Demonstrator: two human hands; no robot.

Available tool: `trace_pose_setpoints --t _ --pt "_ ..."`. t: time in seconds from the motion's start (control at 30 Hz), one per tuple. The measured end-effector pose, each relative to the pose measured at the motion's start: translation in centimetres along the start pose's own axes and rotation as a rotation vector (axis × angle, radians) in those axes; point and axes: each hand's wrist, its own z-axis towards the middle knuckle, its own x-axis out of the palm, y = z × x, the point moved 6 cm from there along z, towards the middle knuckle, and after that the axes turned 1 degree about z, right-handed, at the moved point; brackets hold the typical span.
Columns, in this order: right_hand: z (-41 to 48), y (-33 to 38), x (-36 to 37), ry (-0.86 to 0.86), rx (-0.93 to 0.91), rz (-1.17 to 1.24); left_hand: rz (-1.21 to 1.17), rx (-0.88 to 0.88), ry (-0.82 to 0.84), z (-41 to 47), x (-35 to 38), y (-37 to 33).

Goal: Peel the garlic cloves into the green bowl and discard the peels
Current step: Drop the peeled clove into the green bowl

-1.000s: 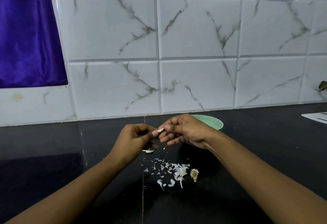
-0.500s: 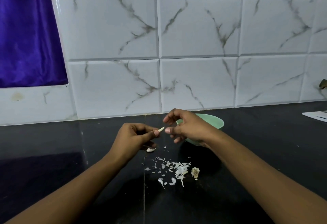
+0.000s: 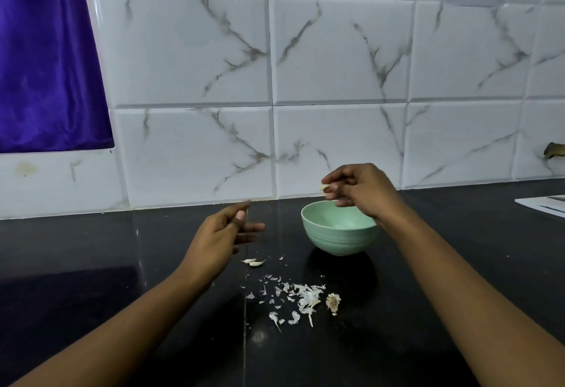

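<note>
- The peels (image 3: 293,295) lie scattered on the black bench (image 3: 91,279), nearer than all the fingers; I think they are left there to be discarded together.
- Two cloves (image 3: 253,262) lie just below the left fingers, probably the next to peel.
- The left hand (image 3: 220,234) is relaxed, with loose fingers that hold nothing.
- The right hand (image 3: 363,191) pinches a pale clove (image 3: 323,187) above the green bowl (image 3: 336,240), seemingly to drop it in.
- Beyond the fingers stands a marbled tiled wall (image 3: 189,50), and far to the left a purple cloth (image 3: 46,50).
</note>
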Motion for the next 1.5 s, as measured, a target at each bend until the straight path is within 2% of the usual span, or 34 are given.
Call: trace_pose_setpoints --t 0.07,0.13,0.23,0.33,0.4,0.47,0.57,0.67,0.83,1.13,1.23,1.37,1.5 --pt "0.4 -0.9 -0.7 0.049 0.038 -0.198 0.005 0.002 -0.009 0.2 -0.2 0.3" --pt "0.5 -1.7 -0.7 0.096 0.068 -0.333 0.116 0.004 -0.027 0.4 -0.7 0.5" --pt "0.5 -1.5 -1.3 -0.026 0.049 -0.373 0.296 0.034 -0.046 0.7 -1.2 0.6" --pt "0.2 -0.1 -1.9 -0.192 -0.059 -0.423 0.367 0.06 -0.08 0.9 -1.8 0.7" --pt "-0.3 1.0 -0.9 -0.221 -0.144 -0.402 0.41 0.064 -0.1 1.0 -2.1 0.8" --pt "-1.1 1.7 2.2 -0.076 -0.213 -0.366 0.407 0.064 -0.119 0.9 -2.3 0.7" --pt "-2.7 0.9 8.6 0.26 -0.247 -0.452 0.495 0.055 -0.143 1.1 -2.6 0.8" --pt "-3.4 -0.8 12.4 0.405 -0.281 -0.606 0.493 0.022 -0.039 1.7 -2.2 1.7" --pt "-3.2 -2.4 14.6 0.466 -0.309 -0.708 0.552 -0.012 0.1 1.8 -1.6 3.1" --pt "-2.9 -3.1 14.5 0.405 -0.296 -0.737 0.691 0.064 0.108 1.8 -1.0 2.7" --pt "-2.5 -2.8 13.8 0.374 -0.239 -0.628 0.735 0.092 0.131 1.4 -0.5 2.4" --pt "-2.4 -2.6 12.7 0.401 -0.033 -0.2 0.59 0.153 0.095 1.0 -0.2 1.5" --pt "-3.3 -2.5 12.6 0.441 0.07 0.062 0.512 0.154 0.037 1.0 -0.4 1.3"
